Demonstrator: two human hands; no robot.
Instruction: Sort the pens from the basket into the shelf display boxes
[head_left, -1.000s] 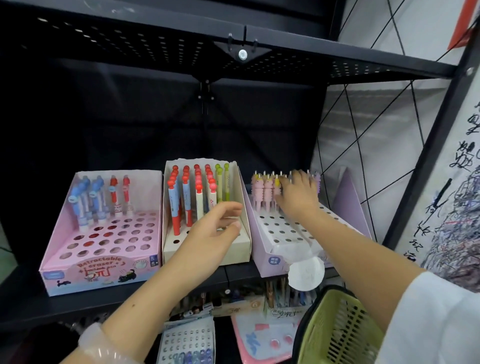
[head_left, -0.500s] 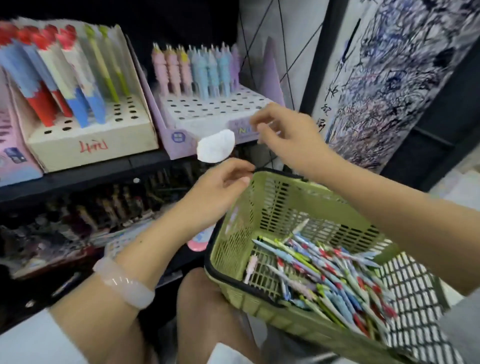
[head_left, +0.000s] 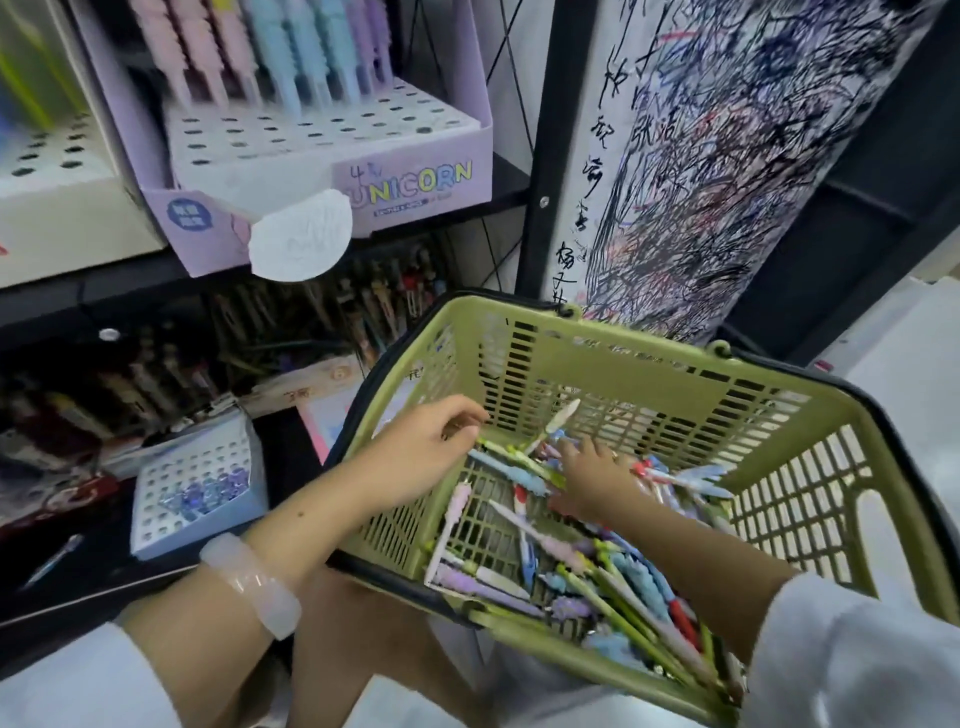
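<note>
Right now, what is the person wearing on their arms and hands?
Both hands are bare, with no gloves. The left wrist carries a chunky translucent pale pink bangle, with a white sleeve further up that arm. The right arm has a loose white fabric sleeve covering it above the forearm.

Left grip (head_left: 431, 447) curled; right grip (head_left: 592, 475) spread.

A tall scribbled-over panel (head_left: 727, 171) (black scrawl with traces of red and blue) stands upright. Just left of it runs a black upright post (head_left: 550, 156). Further left and lower, a small pale-blue tray (head_left: 195, 483) of glittery beads sits on a dark ledge. Left of the panel, a white half-round paper tag (head_left: 301, 241) hangs down. Lower left again, a pale bangle (head_left: 252, 584) shows.
</note>
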